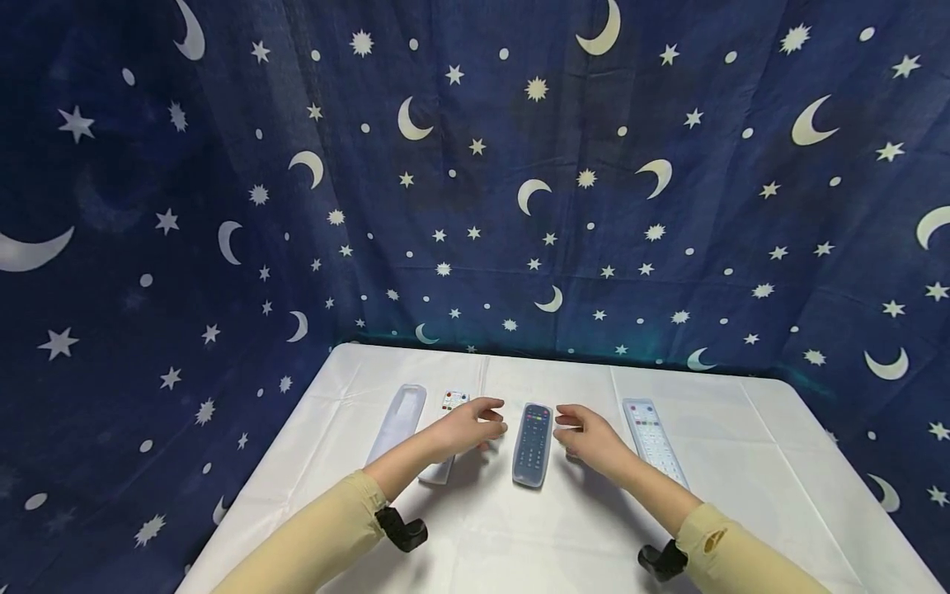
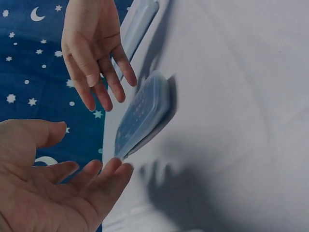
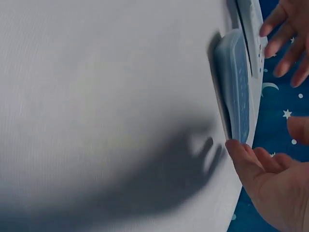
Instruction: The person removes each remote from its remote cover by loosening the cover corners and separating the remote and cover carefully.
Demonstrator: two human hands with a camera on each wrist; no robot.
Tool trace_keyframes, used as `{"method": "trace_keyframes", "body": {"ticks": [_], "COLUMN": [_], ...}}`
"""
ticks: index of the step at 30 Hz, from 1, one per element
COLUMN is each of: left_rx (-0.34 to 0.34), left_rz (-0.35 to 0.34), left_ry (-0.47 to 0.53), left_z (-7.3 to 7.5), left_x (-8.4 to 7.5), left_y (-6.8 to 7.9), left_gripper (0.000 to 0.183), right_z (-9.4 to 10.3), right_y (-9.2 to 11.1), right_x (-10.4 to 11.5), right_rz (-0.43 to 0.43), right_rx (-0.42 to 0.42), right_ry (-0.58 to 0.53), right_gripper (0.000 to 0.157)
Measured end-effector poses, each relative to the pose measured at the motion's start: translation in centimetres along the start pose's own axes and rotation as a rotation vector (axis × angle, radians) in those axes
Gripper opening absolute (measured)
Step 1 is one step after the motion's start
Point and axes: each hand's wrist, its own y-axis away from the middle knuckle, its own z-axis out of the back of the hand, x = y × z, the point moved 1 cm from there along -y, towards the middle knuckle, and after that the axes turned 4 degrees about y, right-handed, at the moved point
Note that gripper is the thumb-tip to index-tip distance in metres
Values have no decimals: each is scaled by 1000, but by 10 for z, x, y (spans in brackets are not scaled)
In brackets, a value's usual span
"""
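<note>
The middle remote (image 1: 532, 446) is dark grey, the tablecloth (image 1: 534, 540) white, the curtain (image 1: 497, 206) star-patterned navy

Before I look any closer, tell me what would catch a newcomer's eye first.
The dark blue cloth with pale moons and stars comes first, hanging behind the white table. Next come the hands over the table, the left hand and right hand on either side of a dark remote lying near the middle.
</note>
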Motion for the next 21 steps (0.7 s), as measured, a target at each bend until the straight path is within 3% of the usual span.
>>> {"method": "trace_keyframes", "body": {"ticks": [5, 11, 16, 21], "left_rx": [15, 16, 28, 15], "left_rz": [159, 298, 345, 346], "left_ry": [123, 189, 187, 151], "left_z": [-12, -22, -28, -34], "left_x": [3, 4, 3, 5], "left_y": [-11, -23, -32, -39], "left_gripper": [61, 61, 60, 54], "right_z": [-1, -2, -5, -10], "right_y": [0, -1, -4, -9], "right_x": [1, -2, -6, -9], "right_rz": [-156, -283, -317, -321], "right_rx": [35, 89, 120, 127], "right_ry": [-228, -287, -338, -362], "right_gripper": [57, 62, 64, 62]}}
